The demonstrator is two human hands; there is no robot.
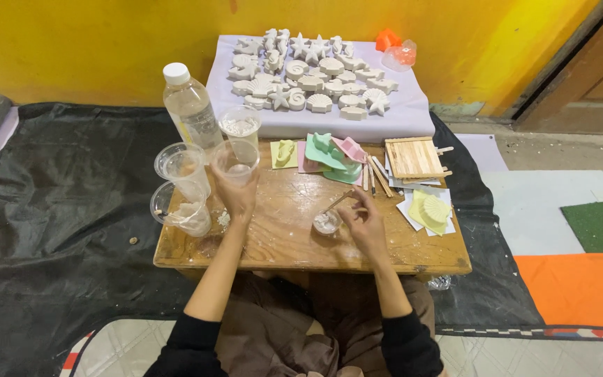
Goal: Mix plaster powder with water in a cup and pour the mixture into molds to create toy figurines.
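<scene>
My left hand [235, 195] grips a clear plastic cup [235, 159] with white powder in it, near the back left of the low wooden table [280, 241]. My right hand [364, 222] pinches a thin stick [338, 202] whose tip reaches into a small clear bowl of white paste [326, 223] sitting on the table just left of that hand.
Other clear cups [180, 166] [241, 124] and a plastic water bottle [191, 106] stand at the table's left. Coloured moulds [329, 155], wooden sticks [413, 158] and a yellow mould [430, 209] lie at the right. White plaster shells [312, 80] cover a pale sheet behind.
</scene>
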